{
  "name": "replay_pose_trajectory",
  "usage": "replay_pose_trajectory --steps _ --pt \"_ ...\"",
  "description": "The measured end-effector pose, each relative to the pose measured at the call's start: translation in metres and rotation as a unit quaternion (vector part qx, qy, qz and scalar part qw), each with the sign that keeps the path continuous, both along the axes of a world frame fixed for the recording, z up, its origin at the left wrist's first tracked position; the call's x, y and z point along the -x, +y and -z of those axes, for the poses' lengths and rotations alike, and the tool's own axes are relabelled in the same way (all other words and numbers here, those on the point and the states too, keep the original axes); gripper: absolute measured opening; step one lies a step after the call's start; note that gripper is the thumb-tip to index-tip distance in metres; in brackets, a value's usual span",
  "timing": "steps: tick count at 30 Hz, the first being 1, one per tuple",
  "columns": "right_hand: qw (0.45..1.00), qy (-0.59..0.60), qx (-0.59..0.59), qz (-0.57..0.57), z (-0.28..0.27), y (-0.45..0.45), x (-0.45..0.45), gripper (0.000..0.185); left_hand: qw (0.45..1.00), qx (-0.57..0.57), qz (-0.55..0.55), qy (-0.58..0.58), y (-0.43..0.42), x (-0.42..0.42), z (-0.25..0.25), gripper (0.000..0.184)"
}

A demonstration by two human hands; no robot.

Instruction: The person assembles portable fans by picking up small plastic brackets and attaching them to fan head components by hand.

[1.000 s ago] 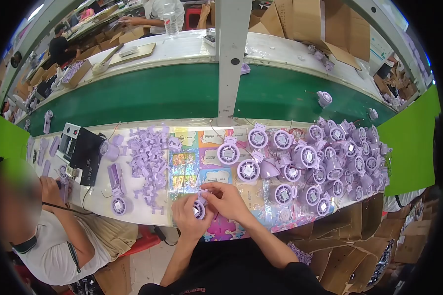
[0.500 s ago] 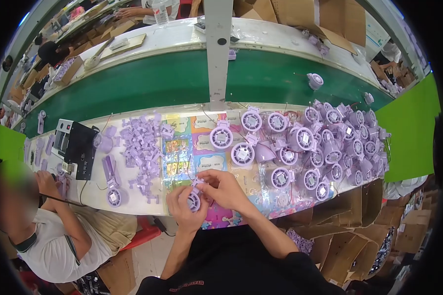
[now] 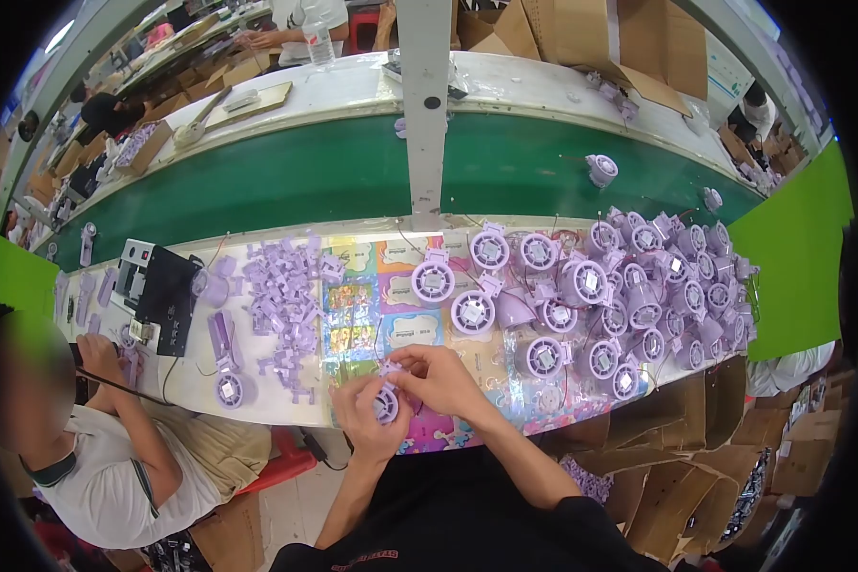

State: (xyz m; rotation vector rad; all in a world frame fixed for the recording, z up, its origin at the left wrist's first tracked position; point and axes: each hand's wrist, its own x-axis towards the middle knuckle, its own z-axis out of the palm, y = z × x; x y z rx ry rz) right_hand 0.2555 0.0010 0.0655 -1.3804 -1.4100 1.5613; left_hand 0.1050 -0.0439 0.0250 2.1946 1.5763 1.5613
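The shirt (image 3: 458,510) is black, with short sleeves (image 3: 591,529) and small reddish letters (image 3: 364,560). The left hand (image 3: 365,423) and right hand (image 3: 445,384) are bare.

Purple piece (image 3: 400,126) now left of post (image 3: 425,162); person (image 3: 759,111) appeared far right.

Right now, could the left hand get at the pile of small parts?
Probably yes: the pile lies nearby, with nothing standing between it and the left hand. That hand holds a round purple piece, though, so it may need freeing first.
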Motion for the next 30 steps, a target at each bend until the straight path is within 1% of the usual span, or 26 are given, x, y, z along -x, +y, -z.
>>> replay_pose_trajectory --steps 3,4,6,9,12,15,18,21,24,27,30 --pt "0.998 0.062 0.002 -0.016 0.009 -0.001 -0.001 0.03 0.998 -0.038 0.013 -0.058 -0.001 0.0 0.005 0.049" --pt "0.998 0.066 -0.001 -0.012 0.012 -0.002 -0.002 0.03 0.992 0.012 0.033 -0.117 -0.004 0.0 0.0 0.047" --pt "0.997 0.073 -0.007 -0.005 0.016 -0.004 -0.003 0.03 0.963 0.114 0.071 -0.232 -0.012 0.001 -0.015 0.043" --pt "0.995 0.087 -0.035 -0.03 0.005 -0.011 -0.002 0.03 0.921 0.226 0.055 -0.312 -0.004 0.008 -0.021 0.028" --pt "0.996 0.071 -0.047 -0.017 -0.004 -0.014 0.003 0.029 0.874 0.346 0.107 -0.323 0.001 0.022 -0.023 0.013" --pt "0.997 0.068 -0.017 -0.045 0.0 -0.014 -0.001 0.031 0.842 0.352 0.132 -0.387 0.0 0.029 -0.008 0.006" --pt "0.989 0.127 -0.04 -0.059 0.011 -0.017 -0.003 0.03 0.831 0.343 0.15 -0.412 -0.002 0.033 0.0 0.004" --pt "0.985 0.165 -0.024 -0.038 0.014 -0.02 0.0 0.027 0.837 0.302 0.161 -0.427 -0.001 0.031 0.005 0.003" --pt "0.986 0.156 -0.039 -0.053 0.014 -0.022 -0.005 0.026 0.775 0.343 0.185 -0.498 -0.003 0.03 -0.004 0.005" --pt "0.982 0.177 -0.043 -0.04 0.014 -0.025 -0.007 0.026 0.779 0.332 0.204 -0.492 -0.003 0.029 -0.006 0.007" --pt "0.983 0.183 -0.026 -0.02 0.009 -0.027 -0.007 0.026 0.78 0.347 0.212 -0.476 0.001 0.029 -0.008 0.006"
